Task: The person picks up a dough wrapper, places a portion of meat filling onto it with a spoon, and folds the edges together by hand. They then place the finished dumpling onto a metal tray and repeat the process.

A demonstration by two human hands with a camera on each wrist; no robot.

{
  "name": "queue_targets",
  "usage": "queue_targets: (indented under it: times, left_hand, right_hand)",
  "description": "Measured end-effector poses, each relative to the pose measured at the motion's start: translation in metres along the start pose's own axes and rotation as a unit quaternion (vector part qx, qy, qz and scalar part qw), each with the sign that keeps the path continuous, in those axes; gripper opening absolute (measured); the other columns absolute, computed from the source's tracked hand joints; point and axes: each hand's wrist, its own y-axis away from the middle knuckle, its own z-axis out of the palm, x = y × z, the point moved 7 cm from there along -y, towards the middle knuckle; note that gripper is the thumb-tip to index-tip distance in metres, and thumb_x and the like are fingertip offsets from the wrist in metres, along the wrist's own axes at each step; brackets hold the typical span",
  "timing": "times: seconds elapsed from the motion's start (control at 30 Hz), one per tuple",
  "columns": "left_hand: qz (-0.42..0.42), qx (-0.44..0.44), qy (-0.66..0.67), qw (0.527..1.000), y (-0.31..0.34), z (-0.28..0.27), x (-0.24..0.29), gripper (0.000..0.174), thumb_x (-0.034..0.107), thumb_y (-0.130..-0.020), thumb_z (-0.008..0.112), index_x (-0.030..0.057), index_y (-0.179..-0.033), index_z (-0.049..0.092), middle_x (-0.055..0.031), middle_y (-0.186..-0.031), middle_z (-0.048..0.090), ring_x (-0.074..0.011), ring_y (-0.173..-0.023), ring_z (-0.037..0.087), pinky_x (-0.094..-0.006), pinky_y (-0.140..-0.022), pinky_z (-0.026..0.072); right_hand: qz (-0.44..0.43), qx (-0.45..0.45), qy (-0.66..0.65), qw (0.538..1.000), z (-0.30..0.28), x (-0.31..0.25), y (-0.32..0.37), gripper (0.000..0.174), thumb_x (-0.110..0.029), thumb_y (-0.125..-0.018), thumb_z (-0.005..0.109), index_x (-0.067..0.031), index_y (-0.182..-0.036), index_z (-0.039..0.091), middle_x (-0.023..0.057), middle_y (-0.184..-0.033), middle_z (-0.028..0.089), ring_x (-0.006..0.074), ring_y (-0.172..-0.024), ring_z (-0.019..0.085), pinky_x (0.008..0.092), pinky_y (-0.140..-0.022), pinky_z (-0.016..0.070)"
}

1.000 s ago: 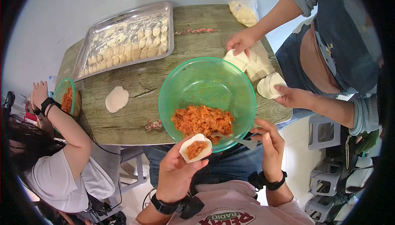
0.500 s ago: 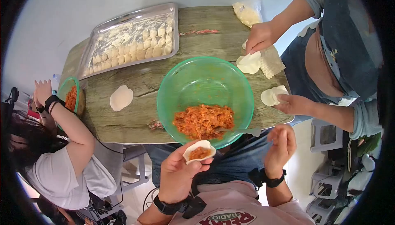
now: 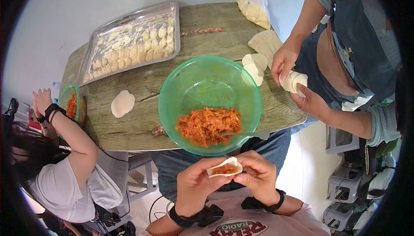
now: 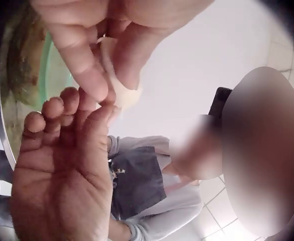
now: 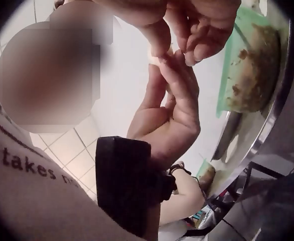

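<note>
A dumpling wrapper (image 3: pixel 233 162) holding reddish filling is cupped between both hands in front of the bowl, its sides bent upward. My left hand (image 3: pixel 194 183) grips its left side, thumb near and fingers beneath. At the right end my right hand (image 3: pixel 260 176) pinches the edge between thumb and fingers. In the left wrist view the pale wrapper (image 4: pixel 132 96) shows between the fingers; the right wrist view leaves it mostly hidden behind them. Just beyond, a green bowl (image 3: pixel 207 76) contains a mound of red-orange filling (image 3: pixel 209 126), with a metal spoon (image 3: pixel 254 134) leaning on its rim.
A metal tray (image 3: pixel 129 27) with rows of dumplings lies at the back left. One flat wrapper (image 3: pixel 123 103) is left of the bowl. Across the table a person's hands (image 3: pixel 317 104) hold several wrappers, near more wrappers (image 3: pixel 254 67). Another person sits left beside a smaller bowl (image 3: pixel 80 106).
My right hand has come from beside the spoon to the wrapper and now pinches it. My left hand has shifted right and down with it. The person opposite has brought both hands together.
</note>
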Motion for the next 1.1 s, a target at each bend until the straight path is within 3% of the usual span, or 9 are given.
queue_targets:
  times: [0.2,0.27,0.33,0.67,0.73,0.8,0.87,1.1]
  left_hand:
    - [0.011,-0.020,-0.054,0.998,-0.001,0.007,-0.001,0.037,-0.008,-0.081,0.062,-0.0053,-0.117,0.054,-0.0155,-0.114,0.057,-0.0209,-0.103,0.059,-0.0313,-0.089,0.0500]
    - [0.026,-0.001,-0.078,0.997,-0.002,0.008,0.002,0.033,-0.002,-0.080,0.065,-0.0063,-0.111,0.056,-0.0163,-0.106,0.060,-0.0228,-0.094,0.063,-0.0340,-0.083,0.0542]
    - [0.029,-0.004,-0.089,0.996,-0.003,0.008,0.001,0.032,-0.003,-0.080,0.065,-0.0062,-0.111,0.056,-0.0162,-0.106,0.060,-0.0232,-0.095,0.062,-0.0346,-0.083,0.0544]
    - [0.022,-0.013,-0.119,0.993,-0.004,0.006,0.001,0.031,-0.004,-0.079,0.065,-0.0056,-0.110,0.058,-0.0158,-0.105,0.060,-0.0221,-0.095,0.062,-0.0323,-0.082,0.0531]
    - [0.024,-0.013,-0.125,0.992,-0.003,0.007,0.001,0.031,-0.003,-0.079,0.065,-0.0060,-0.109,0.058,-0.0158,-0.105,0.061,-0.0219,-0.094,0.063,-0.0317,-0.082,0.0527]
    - [0.027,-0.013,-0.130,0.991,-0.003,0.007,0.001,0.030,-0.003,-0.079,0.065,-0.0063,-0.109,0.058,-0.0158,-0.104,0.061,-0.0216,-0.093,0.063,-0.0311,-0.082,0.0522]
    - [0.032,-0.049,-0.131,0.990,-0.002,0.009,0.001,0.035,-0.007,-0.081,0.062,-0.0040,-0.115,0.056,-0.0136,-0.111,0.057,-0.0186,-0.103,0.058,-0.0283,-0.086,0.0495]
    - [0.001,-0.007,-0.077,0.997,-0.002,0.004,-0.003,0.035,-0.009,-0.081,0.061,-0.0051,-0.115,0.055,-0.0153,-0.109,0.058,-0.0216,-0.098,0.061,-0.0301,-0.085,0.0505]
  right_hand:
    - [0.000,0.026,-0.048,0.999,-0.005,-0.005,-0.002,0.027,0.003,-0.081,0.064,0.0054,-0.108,0.060,0.0110,-0.101,0.057,0.0156,-0.087,0.059,0.0251,-0.075,0.0500]
    - [-0.006,0.029,-0.055,0.998,-0.007,-0.005,-0.001,0.024,0.004,-0.081,0.063,0.0059,-0.106,0.061,0.0113,-0.100,0.057,0.0156,-0.087,0.059,0.0248,-0.075,0.0499]
    - [-0.011,0.030,-0.020,0.999,-0.009,-0.004,-0.001,0.021,0.005,-0.082,0.063,0.0061,-0.103,0.062,0.0112,-0.096,0.057,0.0155,-0.085,0.059,0.0247,-0.075,0.0501]
    - [0.004,0.066,-0.047,0.997,-0.015,-0.003,-0.003,0.012,0.001,-0.080,0.066,0.0045,-0.091,0.063,0.0092,-0.092,0.058,0.0139,-0.083,0.057,0.0239,-0.073,0.0470]
    - [-0.025,0.042,0.023,0.999,-0.014,-0.007,-0.005,0.011,-0.001,-0.079,0.067,0.0026,-0.088,0.063,0.0082,-0.089,0.058,0.0145,-0.080,0.056,0.0250,-0.071,0.0453]
    - [-0.018,0.044,0.040,0.998,-0.015,-0.008,-0.004,0.011,-0.002,-0.079,0.068,0.0020,-0.088,0.063,0.0080,-0.088,0.058,0.0150,-0.080,0.055,0.0252,-0.071,0.0446]
    - [-0.012,0.047,0.058,0.997,-0.015,-0.009,-0.003,0.010,-0.003,-0.079,0.068,0.0013,-0.087,0.063,0.0079,-0.087,0.058,0.0155,-0.080,0.055,0.0254,-0.071,0.0439]
    - [0.038,0.075,0.002,0.996,-0.015,0.000,-0.002,0.012,-0.005,-0.080,0.067,0.0014,-0.090,0.063,0.0070,-0.087,0.057,0.0136,-0.079,0.054,0.0248,-0.069,0.0431]
